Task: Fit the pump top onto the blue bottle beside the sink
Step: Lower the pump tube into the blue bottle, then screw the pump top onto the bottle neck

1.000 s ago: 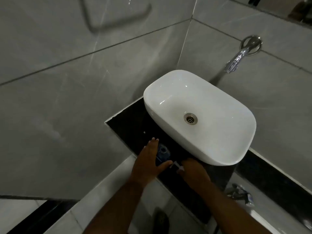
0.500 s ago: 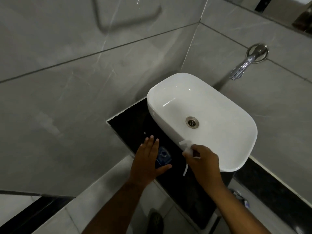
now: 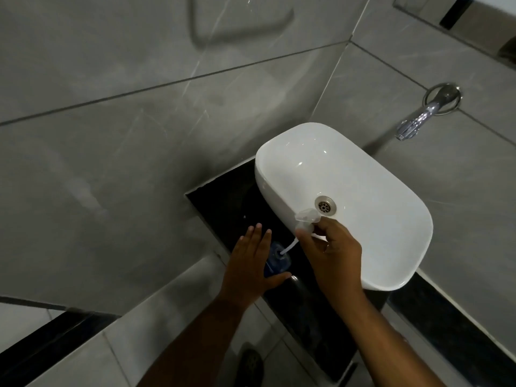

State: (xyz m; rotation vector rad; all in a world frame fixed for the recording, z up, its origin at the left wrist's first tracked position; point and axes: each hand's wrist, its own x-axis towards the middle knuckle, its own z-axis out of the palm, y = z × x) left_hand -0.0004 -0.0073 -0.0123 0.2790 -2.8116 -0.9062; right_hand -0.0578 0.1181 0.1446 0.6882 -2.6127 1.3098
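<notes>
Since the earlier frames the right hand (image 3: 331,255) has lifted the pump top (image 3: 306,217) from the counter edge, and its tube tip is now meeting the blue bottle's mouth.

From the head camera, the right hand is pinching the pump top between thumb and fingertips, holding it tilted above the near rim of the white sink (image 3: 391,196). Its thin white tube (image 3: 289,248) is slanting down to the left hand's side, reaching the open neck of the blue bottle (image 3: 276,261). That bottle is standing on the black counter (image 3: 231,202), just left of the right hand. The left hand (image 3: 248,270) is cupping the bottle's side, fingers stretched flat, thumb curling under its near edge.
</notes>
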